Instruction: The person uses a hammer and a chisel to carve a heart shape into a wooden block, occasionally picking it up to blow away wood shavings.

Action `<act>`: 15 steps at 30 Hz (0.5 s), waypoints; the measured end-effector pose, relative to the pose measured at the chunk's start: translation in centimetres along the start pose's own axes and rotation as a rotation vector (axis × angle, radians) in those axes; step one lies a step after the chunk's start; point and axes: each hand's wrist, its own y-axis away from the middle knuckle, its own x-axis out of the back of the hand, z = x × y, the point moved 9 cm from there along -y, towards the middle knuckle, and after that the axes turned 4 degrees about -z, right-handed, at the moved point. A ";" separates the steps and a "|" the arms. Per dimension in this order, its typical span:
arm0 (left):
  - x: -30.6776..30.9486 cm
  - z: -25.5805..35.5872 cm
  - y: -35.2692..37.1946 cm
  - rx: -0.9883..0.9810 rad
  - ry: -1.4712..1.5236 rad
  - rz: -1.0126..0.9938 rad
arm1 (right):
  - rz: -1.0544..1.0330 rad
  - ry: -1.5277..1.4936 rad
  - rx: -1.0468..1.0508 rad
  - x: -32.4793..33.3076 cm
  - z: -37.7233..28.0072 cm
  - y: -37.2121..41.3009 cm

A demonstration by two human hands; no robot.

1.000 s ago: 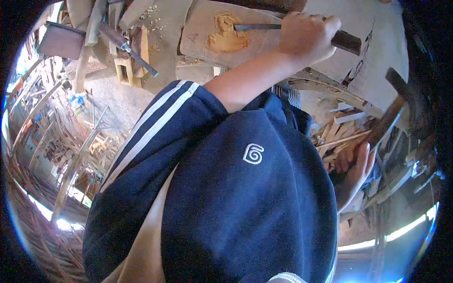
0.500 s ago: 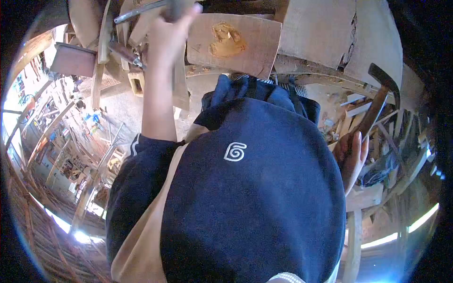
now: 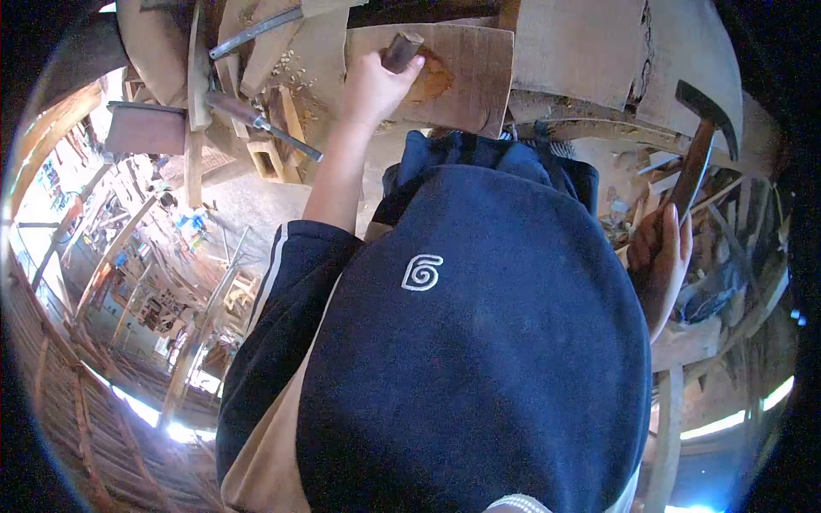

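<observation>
My left hand (image 3: pixel 376 88) is wrapped round a short dark wooden handle (image 3: pixel 402 51), its end pointing up over the carved board. The board (image 3: pixel 475 77) has a rough yellowish hollow, partly covered by the hand and handle. Whatever lies at the lower end of the handle is hidden. On the right, my right hand (image 3: pixel 663 248) grips the wooden handle of a hammer (image 3: pixel 699 154), whose dark curved head is raised above the right-hand planks.
A chisel with a wooden handle (image 3: pixel 235 109) lies at the upper left, near a metal bar (image 3: pixel 256 32) and a hollow wooden block (image 3: pixel 267 161). Large planks (image 3: pixel 573 51) lie at the upper right. Wood scraps and a dark plastic bag (image 3: pixel 710 291) are at the right.
My left hand has moved right and down with the handle, from beside the board to over its hollow. The chisel at the left shows more fully. The hammer remains in my right hand.
</observation>
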 end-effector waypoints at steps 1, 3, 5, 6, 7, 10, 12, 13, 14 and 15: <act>-0.6 -0.8 -0.4 0.043 0.011 -0.067 | 0.004 -0.016 -0.023 -0.6 -0.2 0.1; -1.1 -2.1 -0.5 0.087 0.015 -0.138 | -0.002 -0.029 -0.038 -1.1 -0.2 -0.1; -0.9 -2.3 0.0 0.061 0.178 -0.136 | -0.050 -0.043 -0.041 -1.6 0.0 -0.2; -0.7 -2.3 0.1 0.061 0.171 -0.140 | -0.048 -0.048 -0.046 -1.8 0.0 -0.2; -0.5 -2.2 0.3 0.110 0.257 -0.163 | -0.030 -0.024 -0.052 -1.9 -0.2 -0.2; 0.9 0.8 0.9 0.026 0.222 -0.089 | -0.016 -0.009 -0.078 -1.9 0.1 0.0; 1.5 4.5 1.6 -0.091 0.113 0.022 | -0.033 -0.001 -0.094 -1.8 0.2 -0.1; 1.5 7.8 2.1 -0.252 0.047 0.062 | -0.040 -0.009 -0.072 -1.7 0.3 -0.1; 1.5 11.1 2.8 -0.409 -0.023 0.105 | -0.053 -0.017 -0.051 -1.8 0.2 -0.1; 0.7 13.7 3.2 -0.490 -0.009 0.055 | -0.072 -0.002 -0.048 -2.1 0.0 -0.2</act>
